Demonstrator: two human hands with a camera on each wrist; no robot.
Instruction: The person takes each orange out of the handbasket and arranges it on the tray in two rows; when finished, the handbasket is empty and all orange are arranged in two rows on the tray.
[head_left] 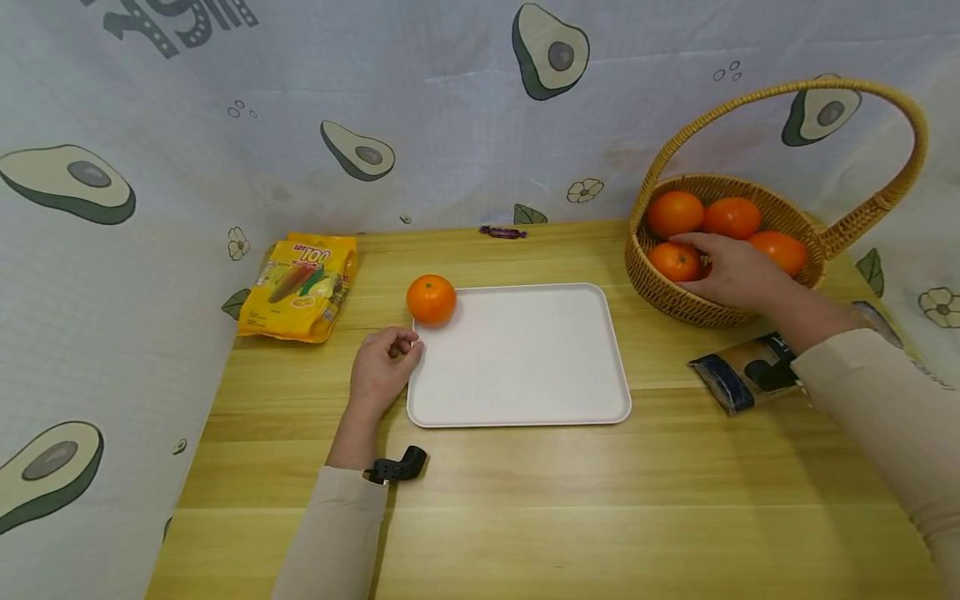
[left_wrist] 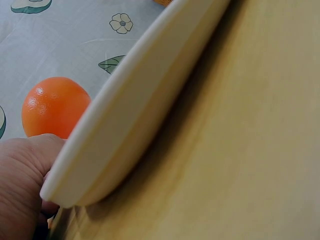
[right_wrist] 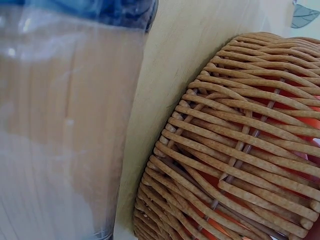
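In the head view, a white rectangular tray (head_left: 517,358) lies on the wooden table. An orange (head_left: 431,300) sits at its far left corner and shows in the left wrist view too. My left hand (head_left: 381,367) pinches the tray's left edge beside that orange, fingers curled. On the right stands a wicker basket (head_left: 660,302) with a tall handle, holding several oranges. My right hand (head_left: 738,271) reaches over its near rim and grips the front left orange (head_left: 672,262) between thumb and fingers. The right wrist view shows the basket's woven side (right_wrist: 240,135), with orange skin through the gaps.
A yellow candy bag (head_left: 300,287) lies at the back left. A small purple wrapped candy (head_left: 503,232) rests at the table's back edge. Under my right forearm lies a clear packet (head_left: 738,375) with blue ends, close to the basket. A patterned cloth hangs behind.
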